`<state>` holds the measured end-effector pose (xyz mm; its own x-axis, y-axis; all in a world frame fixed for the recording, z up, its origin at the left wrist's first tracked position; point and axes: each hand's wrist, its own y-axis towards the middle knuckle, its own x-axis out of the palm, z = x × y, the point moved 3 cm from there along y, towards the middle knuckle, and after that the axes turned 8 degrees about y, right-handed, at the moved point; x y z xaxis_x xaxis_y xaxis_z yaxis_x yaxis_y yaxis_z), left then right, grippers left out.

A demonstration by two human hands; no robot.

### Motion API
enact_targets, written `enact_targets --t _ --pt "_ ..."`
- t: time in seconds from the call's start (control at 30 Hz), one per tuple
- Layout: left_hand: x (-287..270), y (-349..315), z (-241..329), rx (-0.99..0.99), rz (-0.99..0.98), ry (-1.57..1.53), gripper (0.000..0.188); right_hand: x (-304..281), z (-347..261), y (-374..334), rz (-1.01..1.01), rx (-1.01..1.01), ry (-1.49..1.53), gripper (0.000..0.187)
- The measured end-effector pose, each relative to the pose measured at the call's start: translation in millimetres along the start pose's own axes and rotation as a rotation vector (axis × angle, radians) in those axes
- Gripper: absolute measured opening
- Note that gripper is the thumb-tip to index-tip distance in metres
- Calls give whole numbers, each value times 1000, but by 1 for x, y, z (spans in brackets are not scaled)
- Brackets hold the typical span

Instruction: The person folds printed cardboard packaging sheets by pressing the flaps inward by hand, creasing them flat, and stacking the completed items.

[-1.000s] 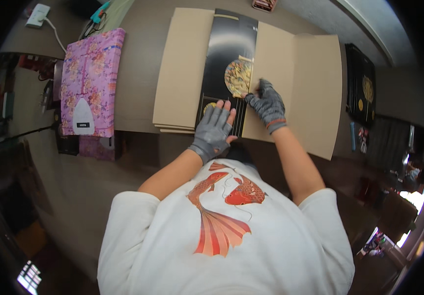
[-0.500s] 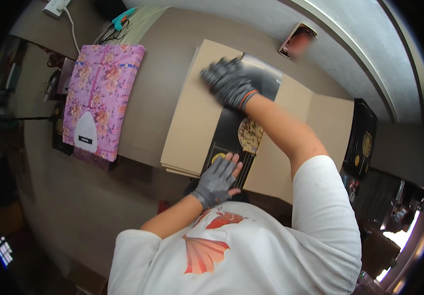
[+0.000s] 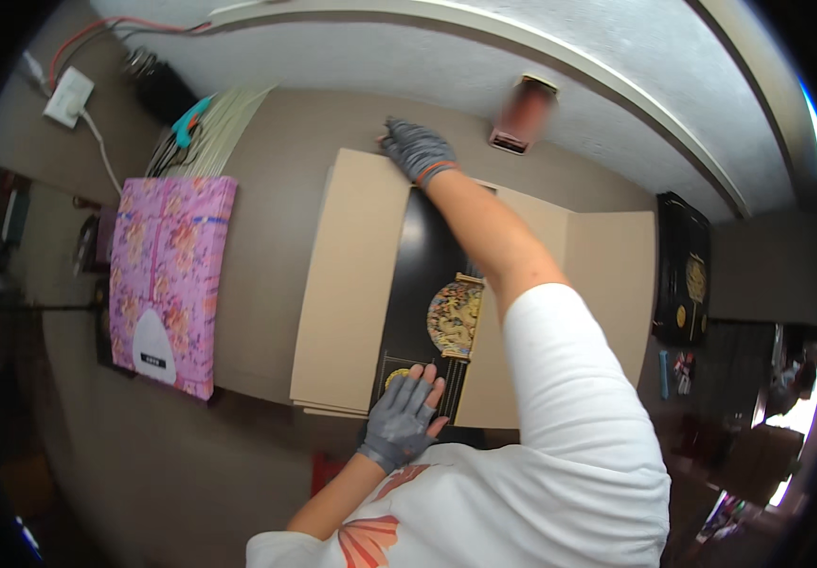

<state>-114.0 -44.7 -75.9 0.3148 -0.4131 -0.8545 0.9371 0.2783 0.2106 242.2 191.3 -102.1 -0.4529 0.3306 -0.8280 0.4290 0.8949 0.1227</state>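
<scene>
A large opened-out cardboard piece (image 3: 344, 284) lies in front of me, plain brown on its outer panels. Down its middle runs a glossy black strip (image 3: 418, 251) with a round gold pattern. My left hand (image 3: 402, 419), in a grey glove with bare fingertips, rests flat on the near end of this strip, fingers stretched out. At the far edge of the cardboard is my right hand (image 3: 418, 151), in a striped grey glove with an orange cuff. Its fingers extend leftward, slightly bent, past that edge and hold nothing visible. My right forearm hides part of the strip.
A stack of pink floral boxes (image 3: 173, 284) stands at the left. Behind it lie pale strips (image 3: 228, 128) and a turquoise-handled tool (image 3: 190, 121). A phone (image 3: 525, 114) sits near the wall, black printed boxes (image 3: 681, 270) at the right, and a power strip (image 3: 69, 97) far left.
My right hand has moved from over the upper part of the cardboard to its far edge. The left hand stays on the strip's near end. The view has shifted.
</scene>
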Motion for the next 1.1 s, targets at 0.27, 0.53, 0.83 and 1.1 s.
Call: enact_targets --t 0.27,0.53,0.83,1.1 --pt "1 -4 15 36 16 89 65 20 -130 -161 -108 -621 -192 60" --pt "-84 -26 43 113 -119 -351 36 52 -199 -301 -264 -793 -20 59" --pt "-111 38 -43 -321 366 -660 26 42 -234 -364 -661 -587 -7 42" --pt "-7 123 -71 102 95 104 48 -187 -74 -464 632 -36 -202 56"
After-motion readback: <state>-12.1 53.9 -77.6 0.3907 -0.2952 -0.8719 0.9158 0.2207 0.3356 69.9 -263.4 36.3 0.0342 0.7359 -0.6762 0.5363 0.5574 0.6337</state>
